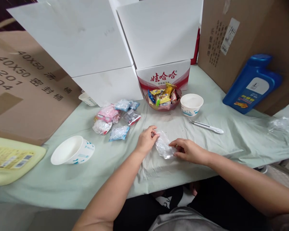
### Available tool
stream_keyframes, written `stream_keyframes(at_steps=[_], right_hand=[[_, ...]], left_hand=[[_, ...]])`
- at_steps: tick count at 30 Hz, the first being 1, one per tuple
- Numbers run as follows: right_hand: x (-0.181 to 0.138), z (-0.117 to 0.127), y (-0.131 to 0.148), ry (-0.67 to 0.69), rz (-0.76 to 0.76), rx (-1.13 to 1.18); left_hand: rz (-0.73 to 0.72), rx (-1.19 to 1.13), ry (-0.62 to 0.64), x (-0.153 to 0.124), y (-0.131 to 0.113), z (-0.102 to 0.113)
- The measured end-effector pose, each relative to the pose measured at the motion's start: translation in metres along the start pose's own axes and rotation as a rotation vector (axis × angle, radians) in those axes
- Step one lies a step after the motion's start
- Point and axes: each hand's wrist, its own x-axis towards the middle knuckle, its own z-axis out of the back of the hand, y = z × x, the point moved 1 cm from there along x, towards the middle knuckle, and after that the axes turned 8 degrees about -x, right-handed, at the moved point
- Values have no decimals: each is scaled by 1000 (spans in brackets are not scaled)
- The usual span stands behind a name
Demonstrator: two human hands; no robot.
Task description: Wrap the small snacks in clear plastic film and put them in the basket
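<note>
A crumpled clear plastic bag [163, 147] lies on the cloth-covered table between my hands. My left hand [147, 139] is closed, thumb and index finger pinching the bag's upper left edge. At the bag's right edge, my right hand [189, 150] has its thumb and index finger apart, the fingertips touching the plastic. Beyond the right hand lies a white utility knife [207, 127]. Small wrapped packets, including a pink packet [108, 113] and a blue-and-clear packet [119, 133], form a loose pile left of my left hand.
A pink glass bowl [156, 105] of wrapped snacks stands before a white carton [163, 75]. Paper bowls stand right [192, 105] and left, the left bowl [86, 150] tilted. A blue bottle [252, 85], yellow container [14, 160] and brown boxes [26, 106] flank the table.
</note>
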Motion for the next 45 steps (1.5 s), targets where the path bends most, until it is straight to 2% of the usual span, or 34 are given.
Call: stream_keyframes(at_steps=[4, 5, 7, 10, 12, 14, 16, 18, 20, 25, 30, 33, 38, 42, 45], right_hand=[[-5, 0, 9, -171, 200, -273], [-6, -2, 11, -162, 265, -347], [-6, -7, 14, -35, 396, -449], [-5, -16, 15, 143, 472, -529], [-4, -17, 14, 149, 460, -544], [-4, -16, 13, 108, 462, -533], [-4, -13, 11, 39, 472, -527], [-4, -11, 8, -29, 469, -535], [-3, -11, 5, -75, 476, -553], [-7, -8, 15, -142, 612, -596], [-16, 1, 28, -114, 683, -543], [-14, 4, 22, -167, 570, -471], [11, 6, 1, -262, 170, -453], [31, -2, -9, -191, -51, -648], [36, -6, -11, -128, -94, -760]], left_hand=[[-70, 93, 22, -1, 0, -2], [-74, 96, 24, 0, 1, -2], [-73, 103, 20, 1, 2, -1], [-48, 131, -40, 4, 2, 5], [-37, 163, -119, 3, 0, 13], [-96, 203, -165, -1, -5, 19], [-232, 237, -99, -7, -11, 21], [-355, 260, 43, -15, -15, 19], [-398, 285, 144, -20, -17, 15], [-455, 295, 232, -27, -22, 5], [-602, 116, 338, -36, -32, 0], [-663, 13, 385, -38, -32, 0], [-710, 48, 436, -35, -24, 1], [-729, 91, 415, -33, -21, 0], [-779, 102, 348, -34, -23, 1]])
